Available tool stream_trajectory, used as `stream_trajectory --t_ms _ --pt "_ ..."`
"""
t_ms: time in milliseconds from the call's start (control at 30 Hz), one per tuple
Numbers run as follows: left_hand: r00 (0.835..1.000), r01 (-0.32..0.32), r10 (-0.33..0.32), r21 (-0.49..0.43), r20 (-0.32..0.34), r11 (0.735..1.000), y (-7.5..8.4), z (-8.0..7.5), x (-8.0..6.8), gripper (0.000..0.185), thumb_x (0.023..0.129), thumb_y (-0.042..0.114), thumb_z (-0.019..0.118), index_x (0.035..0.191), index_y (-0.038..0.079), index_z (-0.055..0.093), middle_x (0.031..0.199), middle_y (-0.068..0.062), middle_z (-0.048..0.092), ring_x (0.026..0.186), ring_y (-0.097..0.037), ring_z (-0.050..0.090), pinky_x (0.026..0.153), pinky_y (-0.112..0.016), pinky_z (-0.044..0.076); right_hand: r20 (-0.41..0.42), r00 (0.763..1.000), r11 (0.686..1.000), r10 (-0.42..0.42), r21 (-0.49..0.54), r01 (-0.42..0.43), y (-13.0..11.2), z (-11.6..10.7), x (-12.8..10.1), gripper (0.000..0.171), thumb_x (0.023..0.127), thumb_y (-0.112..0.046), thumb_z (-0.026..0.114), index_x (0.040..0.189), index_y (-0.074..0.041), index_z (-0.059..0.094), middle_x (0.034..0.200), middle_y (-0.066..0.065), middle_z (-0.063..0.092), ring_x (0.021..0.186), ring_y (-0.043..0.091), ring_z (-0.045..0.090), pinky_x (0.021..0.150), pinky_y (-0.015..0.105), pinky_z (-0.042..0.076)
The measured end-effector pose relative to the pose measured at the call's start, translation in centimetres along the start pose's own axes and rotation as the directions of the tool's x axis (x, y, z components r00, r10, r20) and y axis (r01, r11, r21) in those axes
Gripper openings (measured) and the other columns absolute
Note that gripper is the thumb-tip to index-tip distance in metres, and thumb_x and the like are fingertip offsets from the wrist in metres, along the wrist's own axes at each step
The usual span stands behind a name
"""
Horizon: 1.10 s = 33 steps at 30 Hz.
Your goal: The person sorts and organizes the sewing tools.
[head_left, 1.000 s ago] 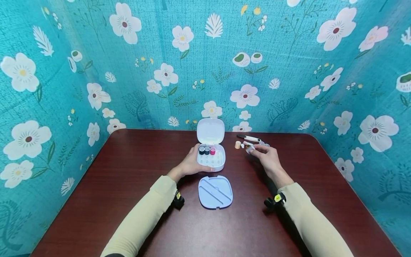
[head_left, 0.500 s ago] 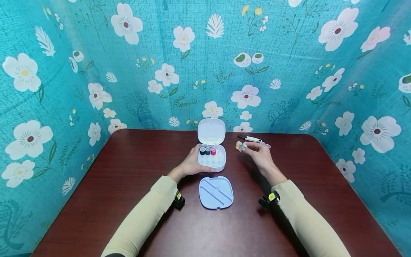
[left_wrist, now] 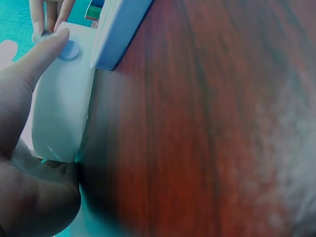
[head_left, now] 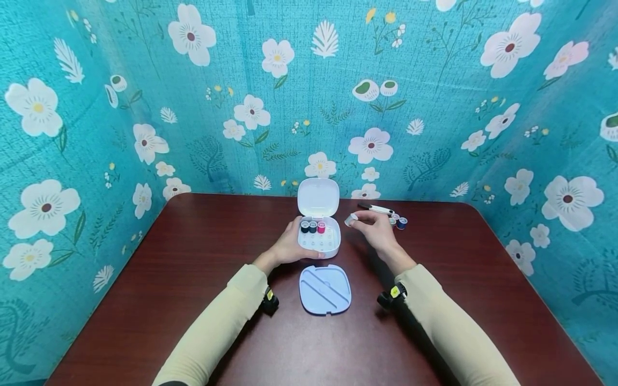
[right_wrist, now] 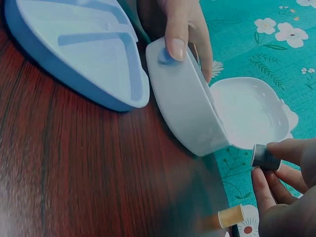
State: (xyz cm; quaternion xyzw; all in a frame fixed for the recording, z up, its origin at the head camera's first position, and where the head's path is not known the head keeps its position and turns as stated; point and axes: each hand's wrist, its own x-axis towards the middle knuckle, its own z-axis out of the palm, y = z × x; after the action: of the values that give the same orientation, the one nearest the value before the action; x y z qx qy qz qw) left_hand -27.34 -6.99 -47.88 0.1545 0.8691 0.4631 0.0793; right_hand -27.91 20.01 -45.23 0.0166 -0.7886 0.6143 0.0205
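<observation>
My left hand (head_left: 286,244) grips a small white sewing box (head_left: 329,253) from its left side, the thumb across the front wall. The box's lid (head_left: 318,197) stands raised at the back. Inside, two dark thread spools (head_left: 313,227) and a pink thread spool (head_left: 321,227) sit in the back row of pegs. To the right of the box, my right hand (head_left: 379,233) pinches a grey thread spool (right_wrist: 265,158) between thumb and fingertips, off the table. A tan thread spool (right_wrist: 231,216) lies below that hand in the right wrist view; the head view hides it.
A pale blue grooved tray (head_left: 325,289) lies in front of the box. Behind my right hand are a slim black-and-white tool (head_left: 375,208) and several spools, including a blue spool (head_left: 401,222). A flowered teal cloth (head_left: 212,107) hangs behind the brown table (head_left: 193,252).
My right hand has moved left towards the box with the grey thread spool, uncovering spools behind it. My left hand and the box have stayed in place.
</observation>
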Motion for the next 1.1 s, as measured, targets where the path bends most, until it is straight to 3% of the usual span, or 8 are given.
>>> stream_trajectory --t_ms 167,400,767,900,1100 --pt "1.000 0.004 -0.005 -0.011 -0.003 1.000 0.0 0.1 -0.1 0.127 0.064 0.047 0.096 0.159 0.011 0.021 0.145 -0.013 0.042 0.129 -0.028 0.045 0.110 -0.049 0.040 0.004 1.000 1.000 0.001 -0.013 -0.001 -0.1 0.9 0.3 0.028 0.094 -0.011 0.074 0.119 0.001 0.071 0.111 0.018 0.069 0.100 0.034 0.063 0.094 0.050 0.050" --pt "1.000 0.001 -0.001 -0.016 -0.008 1.000 0.1 0.2 -0.1 0.125 0.065 0.045 0.097 0.159 0.011 0.021 0.145 -0.013 0.041 0.128 -0.027 0.045 0.109 -0.048 0.040 0.000 1.000 0.998 0.004 -0.056 -0.004 -0.3 1.8 0.6 0.027 0.094 -0.012 0.074 0.118 0.000 0.072 0.114 0.018 0.070 0.098 0.025 0.061 0.083 0.031 0.050" --pt "1.000 0.004 -0.004 -0.012 -0.011 1.000 0.2 0.2 -0.1 0.126 0.065 0.043 0.097 0.159 0.012 0.020 0.145 -0.013 0.040 0.127 -0.027 0.046 0.109 -0.048 0.040 0.016 0.999 0.986 -0.034 -0.160 0.036 -0.6 3.1 1.1 0.029 0.092 -0.012 0.076 0.120 -0.002 0.072 0.115 0.016 0.071 0.103 0.028 0.063 0.083 0.030 0.051" --pt "1.000 0.000 0.000 -0.019 -0.006 1.000 0.1 0.2 0.0 0.125 0.066 0.042 0.097 0.159 0.011 0.020 0.145 -0.012 0.040 0.127 -0.026 0.045 0.109 -0.047 0.041 0.018 0.996 0.968 -0.085 -0.235 0.087 -0.7 3.7 1.3 0.025 0.092 -0.011 0.076 0.115 -0.002 0.073 0.110 0.015 0.073 0.100 0.028 0.065 0.084 0.035 0.052" --pt "1.000 -0.010 0.010 -0.028 -0.004 1.000 0.1 0.2 0.0 0.123 0.066 0.041 0.097 0.158 0.010 0.021 0.144 -0.013 0.041 0.128 -0.028 0.045 0.108 -0.047 0.041 0.003 0.986 0.911 -0.168 -0.382 0.156 -1.3 4.3 1.3 0.019 0.090 -0.011 0.078 0.106 -0.001 0.074 0.099 0.014 0.074 0.091 0.027 0.067 0.082 0.042 0.054"
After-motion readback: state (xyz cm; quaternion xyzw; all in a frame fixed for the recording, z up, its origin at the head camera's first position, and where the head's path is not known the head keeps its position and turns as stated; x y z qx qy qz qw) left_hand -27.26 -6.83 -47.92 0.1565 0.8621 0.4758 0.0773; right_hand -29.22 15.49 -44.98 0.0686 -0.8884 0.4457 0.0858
